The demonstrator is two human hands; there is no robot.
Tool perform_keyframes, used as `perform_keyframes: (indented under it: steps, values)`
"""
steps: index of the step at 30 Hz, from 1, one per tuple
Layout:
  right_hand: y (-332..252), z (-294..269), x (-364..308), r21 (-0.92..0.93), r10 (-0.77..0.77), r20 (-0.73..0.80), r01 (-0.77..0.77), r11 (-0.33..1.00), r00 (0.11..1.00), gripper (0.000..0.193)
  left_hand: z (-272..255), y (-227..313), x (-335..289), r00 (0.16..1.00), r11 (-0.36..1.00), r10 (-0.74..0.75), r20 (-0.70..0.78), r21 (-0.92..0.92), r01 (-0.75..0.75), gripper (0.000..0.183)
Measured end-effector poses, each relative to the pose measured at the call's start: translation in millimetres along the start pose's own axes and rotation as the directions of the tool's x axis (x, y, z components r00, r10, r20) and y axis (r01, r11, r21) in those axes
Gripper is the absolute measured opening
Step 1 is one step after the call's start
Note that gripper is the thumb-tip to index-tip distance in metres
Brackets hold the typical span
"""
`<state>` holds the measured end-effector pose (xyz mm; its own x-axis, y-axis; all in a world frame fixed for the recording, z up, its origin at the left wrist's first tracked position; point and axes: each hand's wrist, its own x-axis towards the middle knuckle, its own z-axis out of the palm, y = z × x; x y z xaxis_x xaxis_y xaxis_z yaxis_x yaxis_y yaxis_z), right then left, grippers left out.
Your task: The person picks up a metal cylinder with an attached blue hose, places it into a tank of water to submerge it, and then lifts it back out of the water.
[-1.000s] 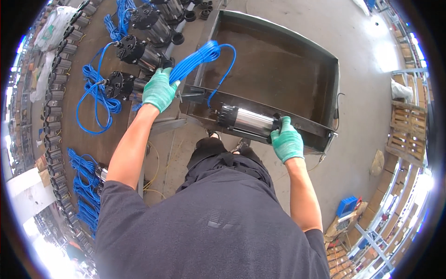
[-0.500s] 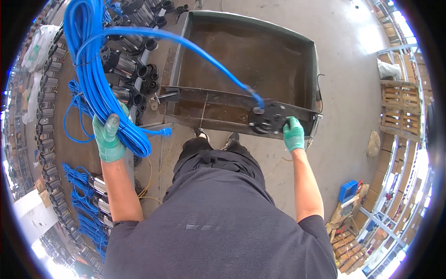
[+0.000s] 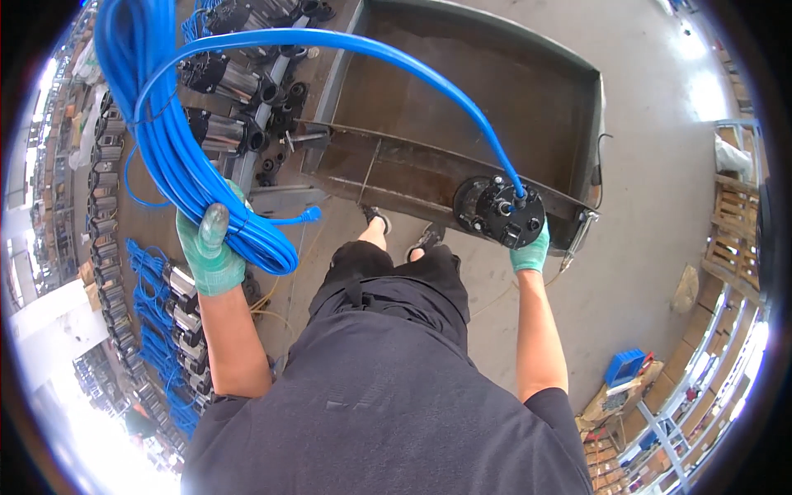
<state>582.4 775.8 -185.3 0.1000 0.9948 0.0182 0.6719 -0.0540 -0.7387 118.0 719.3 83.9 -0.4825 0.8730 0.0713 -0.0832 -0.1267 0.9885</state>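
Note:
My left hand (image 3: 213,260), in a green glove, is closed around the lower end of a thick coil of blue cable (image 3: 177,165), thumb on top. A blue plug (image 3: 309,214) sticks out beside it. One length of cable arcs across to a black submersible pump (image 3: 521,224), seen from its round top with bolts and fittings. My right hand (image 3: 530,254), gloved too, grips the pump's near right side; its fingers are mostly hidden under it. The pump is over the near edge of a metal water tank (image 3: 601,107).
Several silver-and-black pumps (image 3: 219,132) lie along the left, with blue cable bundles (image 3: 153,305) nearer me. A flat bar (image 3: 396,165) crosses the tank. A wooden pallet (image 3: 734,214) and a blue bin (image 3: 624,367) stand at the right.
The pump has tilted and risen, its top now facing me, with my right hand more underneath it. My left hand and the coil have shifted slightly right in the picture.

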Motion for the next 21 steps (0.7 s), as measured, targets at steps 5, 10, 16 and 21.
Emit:
perform_keyframes:
  steps: [5, 10, 16, 21]
  values:
    - [-14, -6, 6, -0.038, 0.015, 0.056, -0.013, 0.999, 0.998, 0.033, -5, -9, -17, 0.999, 0.999, 0.047, -0.009, 0.013, -0.047, 0.064]
    - [-17, -9, 12, 0.02, 0.023, 0.193, -0.027, 0.999, 0.981, 0.041, -16, -12, -20, 0.986, 0.992, 0.057, -0.155, 0.119, -0.039, 0.072]
    - [-116, -24, 45, -0.559, -0.571, 0.346, 0.652, 0.512, 0.745, 0.019, -50, 4, -42, 0.989, 0.969, 0.056, -0.139, 0.246, -0.02, 0.066]
    - [91, -34, 44, 0.026, 0.057, 0.38, -0.072, 0.997, 0.923, 0.056, -91, 16, -64, 0.974, 0.842, 0.135, -0.18, 0.539, -0.017, 0.073]
